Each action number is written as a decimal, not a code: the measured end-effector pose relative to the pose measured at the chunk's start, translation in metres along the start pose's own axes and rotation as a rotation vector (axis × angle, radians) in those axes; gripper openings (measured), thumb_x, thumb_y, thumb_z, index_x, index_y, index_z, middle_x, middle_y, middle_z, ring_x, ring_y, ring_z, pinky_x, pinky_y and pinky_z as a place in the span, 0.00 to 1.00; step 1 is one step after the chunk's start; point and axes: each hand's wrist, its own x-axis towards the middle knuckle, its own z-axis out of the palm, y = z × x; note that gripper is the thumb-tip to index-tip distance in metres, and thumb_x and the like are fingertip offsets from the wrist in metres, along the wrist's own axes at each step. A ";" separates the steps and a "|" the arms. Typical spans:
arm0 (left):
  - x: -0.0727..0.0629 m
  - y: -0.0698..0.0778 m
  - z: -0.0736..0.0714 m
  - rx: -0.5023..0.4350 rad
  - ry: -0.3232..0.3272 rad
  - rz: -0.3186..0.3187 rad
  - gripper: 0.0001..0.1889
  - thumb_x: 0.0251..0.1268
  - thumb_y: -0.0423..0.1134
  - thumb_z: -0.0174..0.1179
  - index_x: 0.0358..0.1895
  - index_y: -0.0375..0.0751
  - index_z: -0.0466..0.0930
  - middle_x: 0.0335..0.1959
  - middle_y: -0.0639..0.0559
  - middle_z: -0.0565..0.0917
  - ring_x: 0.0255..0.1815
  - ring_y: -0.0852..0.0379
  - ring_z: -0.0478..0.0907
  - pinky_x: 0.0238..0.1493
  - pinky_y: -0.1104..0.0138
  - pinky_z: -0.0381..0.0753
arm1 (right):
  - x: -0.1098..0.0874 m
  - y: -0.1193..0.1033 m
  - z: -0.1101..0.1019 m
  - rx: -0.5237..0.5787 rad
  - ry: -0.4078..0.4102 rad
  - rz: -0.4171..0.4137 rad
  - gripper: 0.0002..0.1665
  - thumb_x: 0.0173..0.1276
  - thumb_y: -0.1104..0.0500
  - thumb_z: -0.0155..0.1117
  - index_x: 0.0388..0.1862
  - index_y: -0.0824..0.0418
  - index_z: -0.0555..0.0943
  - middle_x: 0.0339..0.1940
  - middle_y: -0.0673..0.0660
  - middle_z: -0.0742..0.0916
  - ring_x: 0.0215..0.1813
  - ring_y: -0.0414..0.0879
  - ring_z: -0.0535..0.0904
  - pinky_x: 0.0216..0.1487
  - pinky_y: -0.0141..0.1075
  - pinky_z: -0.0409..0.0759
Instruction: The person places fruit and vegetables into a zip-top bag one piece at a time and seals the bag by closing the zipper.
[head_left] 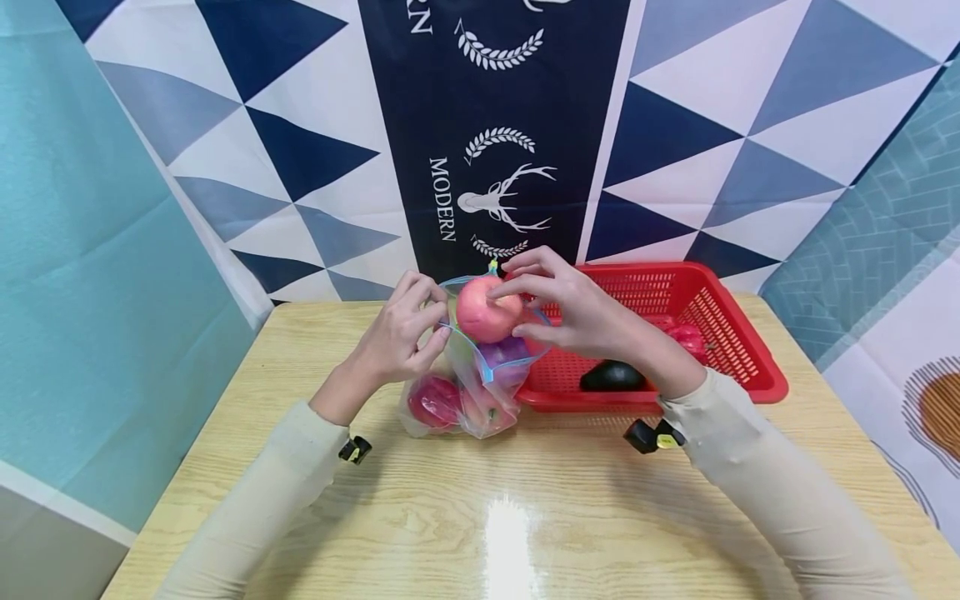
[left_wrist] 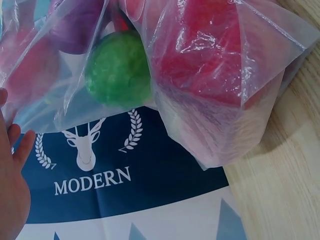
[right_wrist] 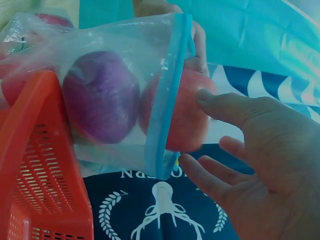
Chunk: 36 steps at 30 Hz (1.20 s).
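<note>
A clear zip bag (head_left: 497, 427) with a blue-edged mouth stands on the table, holding several toy fruits or vegetables. Through its plastic show a purple round one (right_wrist: 100, 95), a green round one (left_wrist: 117, 70) and a dark red one (left_wrist: 205, 55). My left hand (head_left: 405, 333) pinches the left edge of the bag's mouth. A pink apple (head_left: 480, 312) sits in that mouth, partly inside. With thumb and fingers, my right hand (head_left: 558, 300) holds the apple from the right. The left wrist view shows just part of the left hand.
Right behind the bag is a red perforated basket (head_left: 765, 383). Inside it lie a dark, smooth, eggplant-like piece (head_left: 611, 377) and a red pepper-like piece (head_left: 686, 337). A patterned cloth (head_left: 495, 100) hangs behind the wooden table (head_left: 420, 517).
</note>
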 end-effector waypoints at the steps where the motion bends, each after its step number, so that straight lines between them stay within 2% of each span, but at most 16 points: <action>1: 0.000 0.000 0.000 0.001 -0.001 0.000 0.10 0.70 0.38 0.54 0.28 0.40 0.76 0.41 0.40 0.81 0.52 0.41 0.75 0.57 0.47 0.79 | 0.000 0.000 0.000 0.007 -0.002 0.014 0.27 0.65 0.69 0.83 0.64 0.62 0.90 0.71 0.69 0.81 0.73 0.62 0.80 0.58 0.55 0.94; 7: -0.002 0.000 0.000 0.014 -0.001 0.006 0.10 0.69 0.38 0.54 0.28 0.40 0.75 0.40 0.40 0.81 0.51 0.41 0.76 0.55 0.48 0.80 | -0.002 0.000 -0.001 -0.007 -0.017 0.058 0.25 0.66 0.70 0.82 0.62 0.64 0.90 0.69 0.69 0.83 0.69 0.60 0.83 0.57 0.54 0.94; 10: -0.003 0.000 0.000 0.016 -0.006 0.001 0.10 0.70 0.39 0.54 0.29 0.40 0.75 0.41 0.40 0.82 0.51 0.41 0.76 0.55 0.48 0.81 | -0.003 0.000 -0.002 -0.016 -0.007 0.114 0.25 0.67 0.69 0.82 0.62 0.64 0.90 0.68 0.68 0.84 0.69 0.60 0.84 0.58 0.55 0.94; 14: -0.003 0.000 0.000 0.014 -0.004 0.002 0.10 0.70 0.38 0.54 0.29 0.40 0.75 0.41 0.40 0.82 0.51 0.41 0.76 0.55 0.48 0.81 | -0.003 -0.001 -0.006 0.004 0.037 0.266 0.23 0.72 0.67 0.78 0.65 0.62 0.88 0.65 0.65 0.87 0.66 0.60 0.88 0.59 0.57 0.94; 17: -0.003 0.000 0.000 0.013 -0.001 0.003 0.10 0.69 0.39 0.54 0.29 0.41 0.75 0.41 0.40 0.82 0.51 0.41 0.76 0.55 0.48 0.81 | -0.003 0.000 -0.007 0.004 0.059 0.402 0.22 0.76 0.64 0.75 0.67 0.60 0.87 0.60 0.63 0.93 0.60 0.60 0.92 0.59 0.54 0.93; 20: -0.004 0.000 0.000 0.014 -0.002 -0.001 0.10 0.70 0.39 0.54 0.29 0.40 0.75 0.41 0.40 0.82 0.51 0.41 0.76 0.55 0.48 0.81 | -0.002 0.001 -0.006 -0.013 0.033 0.518 0.24 0.77 0.61 0.74 0.70 0.60 0.86 0.54 0.63 0.96 0.54 0.58 0.94 0.53 0.45 0.91; 24: -0.004 0.000 0.001 0.015 -0.005 -0.002 0.10 0.70 0.39 0.54 0.29 0.40 0.75 0.42 0.40 0.82 0.51 0.41 0.76 0.55 0.48 0.81 | -0.003 0.004 -0.001 0.005 -0.054 0.621 0.28 0.76 0.59 0.76 0.73 0.64 0.85 0.46 0.65 0.97 0.40 0.54 0.94 0.42 0.36 0.87; 27: -0.003 0.000 0.001 0.013 -0.003 0.001 0.10 0.70 0.39 0.54 0.29 0.40 0.75 0.41 0.40 0.82 0.51 0.41 0.76 0.55 0.48 0.81 | -0.004 0.007 0.005 0.016 -0.081 0.638 0.26 0.74 0.62 0.77 0.69 0.67 0.88 0.41 0.64 0.96 0.32 0.51 0.88 0.35 0.34 0.83; 30: -0.003 0.000 0.001 0.015 -0.001 0.004 0.10 0.69 0.39 0.53 0.28 0.40 0.75 0.41 0.40 0.81 0.51 0.41 0.76 0.55 0.48 0.81 | -0.003 0.008 0.011 0.013 -0.047 0.619 0.20 0.73 0.66 0.76 0.62 0.67 0.91 0.37 0.63 0.95 0.30 0.48 0.82 0.31 0.33 0.78; 33: 0.000 -0.001 0.000 0.018 0.010 0.020 0.11 0.70 0.38 0.53 0.28 0.40 0.75 0.40 0.40 0.81 0.50 0.40 0.75 0.55 0.48 0.80 | -0.001 0.007 0.013 0.027 0.004 0.604 0.17 0.73 0.68 0.73 0.59 0.68 0.92 0.39 0.64 0.96 0.31 0.49 0.85 0.32 0.30 0.79; 36: 0.004 -0.004 -0.006 0.029 0.033 0.041 0.11 0.70 0.38 0.53 0.29 0.38 0.75 0.39 0.39 0.81 0.49 0.39 0.75 0.54 0.47 0.79 | 0.005 0.006 0.011 0.073 0.057 0.598 0.16 0.75 0.68 0.70 0.59 0.68 0.93 0.44 0.68 0.96 0.36 0.52 0.92 0.36 0.27 0.84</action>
